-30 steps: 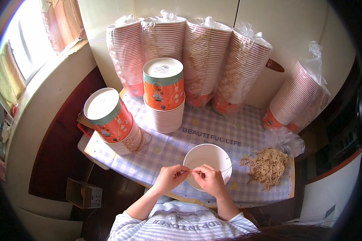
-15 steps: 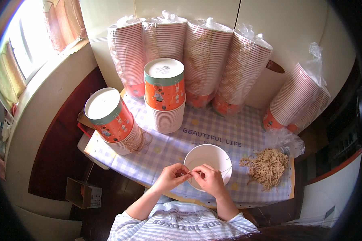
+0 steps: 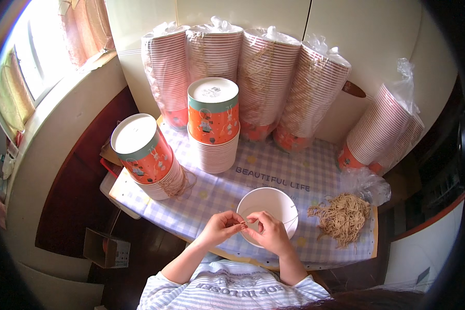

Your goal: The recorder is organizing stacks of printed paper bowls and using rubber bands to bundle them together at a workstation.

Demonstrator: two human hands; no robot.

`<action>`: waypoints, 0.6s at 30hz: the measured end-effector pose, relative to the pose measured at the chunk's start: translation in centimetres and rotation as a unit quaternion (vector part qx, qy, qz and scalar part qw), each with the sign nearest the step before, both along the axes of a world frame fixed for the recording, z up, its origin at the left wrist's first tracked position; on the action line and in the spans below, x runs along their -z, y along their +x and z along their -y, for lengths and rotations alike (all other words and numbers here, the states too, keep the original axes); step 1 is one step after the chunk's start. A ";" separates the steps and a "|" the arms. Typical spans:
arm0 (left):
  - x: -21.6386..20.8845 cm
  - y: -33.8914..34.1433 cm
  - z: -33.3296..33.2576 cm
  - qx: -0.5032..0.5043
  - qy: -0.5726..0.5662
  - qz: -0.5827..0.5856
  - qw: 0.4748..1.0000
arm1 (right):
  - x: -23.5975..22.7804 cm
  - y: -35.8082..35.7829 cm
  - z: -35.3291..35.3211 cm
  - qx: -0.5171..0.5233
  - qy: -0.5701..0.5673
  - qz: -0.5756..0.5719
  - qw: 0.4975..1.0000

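Over the mouth of a white paper bucket [image 3: 281, 205], my two hands meet at the fingertips. My left hand [image 3: 223, 227] is closed in a pinch on a thin beige cord, of which only a small piece shows. Thumb and index finger of my right hand [image 3: 267, 230] curve around the same spot, the thumb against the left fingertips; the cord between them is mostly hidden. Another bit of cord crosses the bucket's right rim. To the right lies a loose heap of beige cords [image 3: 343, 219].
Upside-down stacks of orange and green buckets stand at left [image 3: 142, 150] and centre [image 3: 213, 121]. Tall bagged stacks [image 3: 268, 77] line the wall, with more bagged buckets [image 3: 380, 121] at right. A crumpled clear bag [image 3: 367, 186] touches the cord heap. Below the checked tablecloth [image 3: 212, 194] sits a cardboard box [image 3: 107, 251].
My right index finger has lifted slightly and now arches apart from its thumb. My left hand keeps its pinch. The whole view has shifted a little; the bucket stays in place.
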State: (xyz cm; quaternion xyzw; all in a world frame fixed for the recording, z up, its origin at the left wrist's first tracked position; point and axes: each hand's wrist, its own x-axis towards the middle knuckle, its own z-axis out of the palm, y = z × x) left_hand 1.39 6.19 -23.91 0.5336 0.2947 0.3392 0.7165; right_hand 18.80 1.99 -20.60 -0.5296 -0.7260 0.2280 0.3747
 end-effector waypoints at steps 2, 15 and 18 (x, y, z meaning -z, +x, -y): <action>-0.1 0.0 0.1 -0.001 0.011 -0.028 1.000 | -0.1 0.0 -0.1 0.002 -0.005 0.006 1.000; 0.8 0.3 0.3 -0.037 0.050 -0.025 0.998 | 0.0 -0.1 -0.4 -0.003 -0.042 -0.055 0.998; 0.9 0.5 0.5 -0.038 0.063 -0.024 0.997 | 0.0 0.0 -0.4 -0.003 -0.034 -0.065 0.997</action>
